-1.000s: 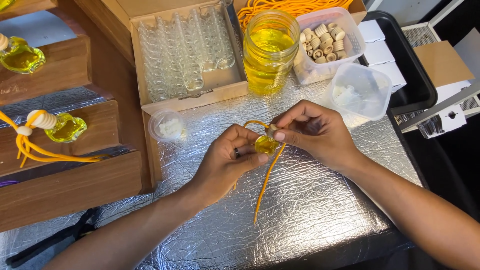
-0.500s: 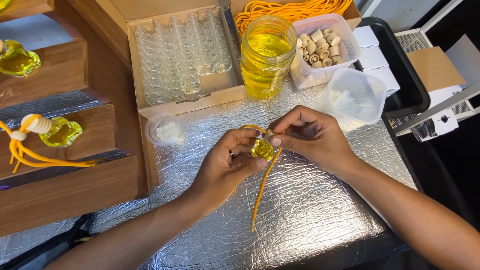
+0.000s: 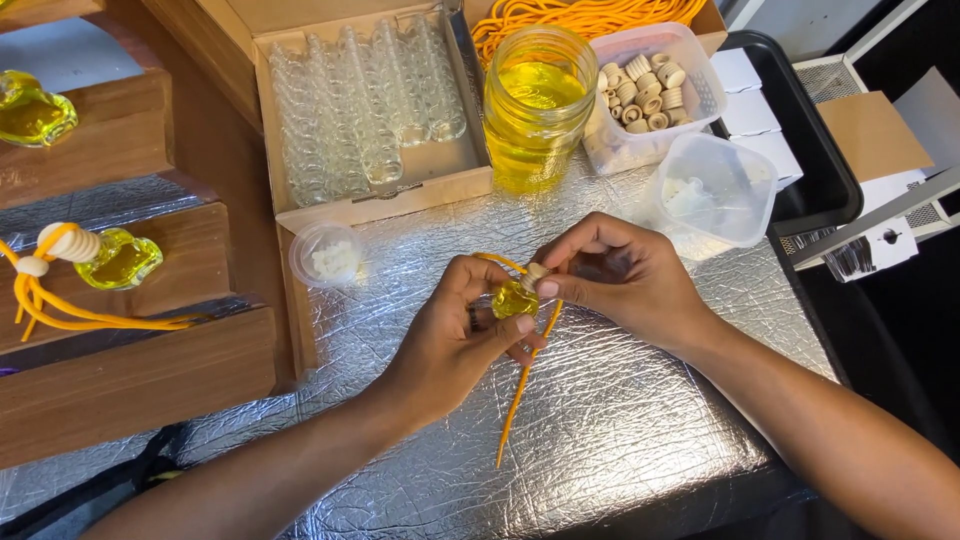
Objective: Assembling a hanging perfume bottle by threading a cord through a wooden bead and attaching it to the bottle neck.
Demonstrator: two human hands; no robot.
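1. Left hand [image 3: 455,335] grips a small glass bottle [image 3: 513,299] of yellow liquid above the foil-covered table [image 3: 620,420].
2. Right hand [image 3: 625,275] pinches the bottle's wooden cap [image 3: 537,271]; an orange cord [image 3: 525,375] hangs below.
3. Glass jar [image 3: 537,110]: yellow liquid.
4. Cardboard box [image 3: 370,110]: empty clear bottles.
5. Plastic tub [image 3: 650,95]: wooden caps.

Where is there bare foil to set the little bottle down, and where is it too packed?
Free: the foil table in front of the left hand and right hand, crossed only by the orange cord. A smaller strip lies between the small round cup and the left hand. Crowded: the far edge, with the box of empty bottles, yellow jar and two plastic tubs.
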